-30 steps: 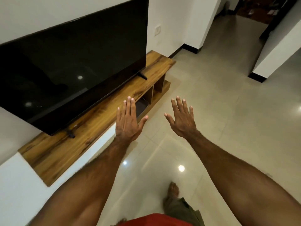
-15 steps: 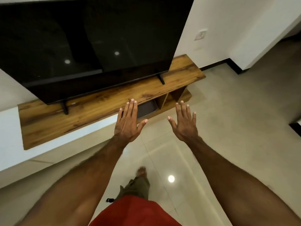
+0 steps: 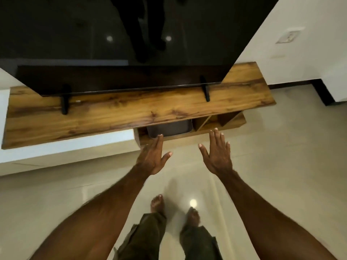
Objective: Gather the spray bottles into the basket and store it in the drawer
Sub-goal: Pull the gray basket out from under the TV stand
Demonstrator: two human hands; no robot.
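**Empty hands in front of the dark basket under the TV stand**

The person stands barefoot before the wooden TV stand (image 3: 131, 111). Both arms are stretched forward and down. The left hand (image 3: 153, 156) and the right hand (image 3: 217, 152) are apart from each other, with the fingers straight and a little spread. Neither hand holds anything.

Just beyond the fingertips of the left hand, in the open compartment under the top board, I see a dark grey container with rounded corners. I take it for the basket (image 3: 170, 127). Only its front wall and a part of the rim show; the inside is hidden by the board above. Beyond the right hand are smaller open compartments, which look empty. I see no spray bottles anywhere, and I cannot tell which part of the stand is the drawer.

About handling, this is my judgement only. The basket looks like moulded plastic, so it is probably light and rather stiff, with smooth walls that can slip in the fingers. The best hold seems to be at the rim, one hand at each short side, after pulling it forward out of the compartment. If bottles are already inside, it will be heavier, and it should stay level.
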